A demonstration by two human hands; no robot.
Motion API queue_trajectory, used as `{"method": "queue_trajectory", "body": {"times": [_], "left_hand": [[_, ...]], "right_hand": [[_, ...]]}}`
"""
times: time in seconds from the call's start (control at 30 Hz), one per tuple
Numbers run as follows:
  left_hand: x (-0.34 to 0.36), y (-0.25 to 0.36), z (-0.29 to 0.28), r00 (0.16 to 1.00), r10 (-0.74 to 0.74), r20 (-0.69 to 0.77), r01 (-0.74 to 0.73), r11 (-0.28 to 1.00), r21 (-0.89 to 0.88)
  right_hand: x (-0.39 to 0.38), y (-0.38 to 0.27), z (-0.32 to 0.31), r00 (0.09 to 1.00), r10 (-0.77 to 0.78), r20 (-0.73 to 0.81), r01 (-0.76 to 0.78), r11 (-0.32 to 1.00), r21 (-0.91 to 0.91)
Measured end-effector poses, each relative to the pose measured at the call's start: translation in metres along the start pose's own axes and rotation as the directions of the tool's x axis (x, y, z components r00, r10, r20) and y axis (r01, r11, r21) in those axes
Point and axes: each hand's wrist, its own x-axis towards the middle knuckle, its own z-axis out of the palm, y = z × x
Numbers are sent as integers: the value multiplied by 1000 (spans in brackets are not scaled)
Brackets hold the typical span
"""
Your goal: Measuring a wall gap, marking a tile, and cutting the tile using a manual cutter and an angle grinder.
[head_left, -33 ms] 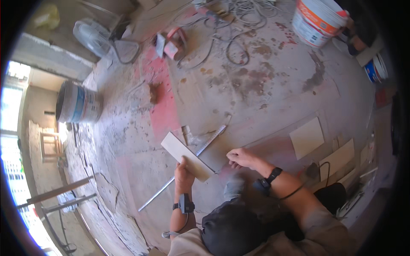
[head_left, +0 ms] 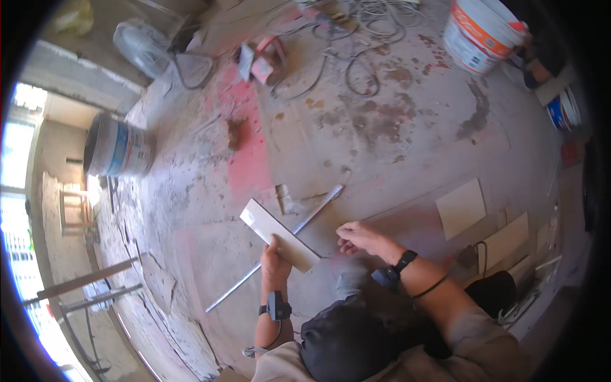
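My left hand grips a cream rectangular tile near its lower edge, with the thumb lying on its face. The tile is tilted and held above the floor. Beneath it a long silver metal ruler lies slantwise on the concrete, partly hidden by the tile. My right hand hovers to the right of the tile, apart from it. Its fingers are curled together, and whatever may be between them is too small to make out. A dusty shoe shows just below that hand.
Cream tile pieces lie at the right. A white and orange bucket stands far right, a grey bucket at left. Coiled cable and a red power tool lie ahead. A metal frame stands at lower left.
The view has shifted slightly, so the floor things sit a little farther right. The tile has tilted slightly in my left hand; my right hand has hardly moved.
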Motion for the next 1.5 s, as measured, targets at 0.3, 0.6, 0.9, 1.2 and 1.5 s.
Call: {"method": "queue_trajectory", "body": {"times": [0.3,0.6,0.9,1.2,1.5], "left_hand": [[-9,23,-36,999,47,-13,-49,973,-224],[-14,66,24,986,155,56,-144,977,-155],[3,33,179,908,179,379,-118,977,-180],[-5,-29,218,914,167,370,-136,985,-111],[26,-30,212,959,212,187,-182,969,-168]], "right_hand": [[102,-20,92,919,214,-331,-140,962,233],[-25,-291,-75,357,-544,-759,853,522,28],[-177,-325,-90,520,-853,37,716,413,-563],[-82,-173,-8,820,-548,-164,173,510,-842],[-129,-84,-67,868,-412,-278,52,632,-774]]}}
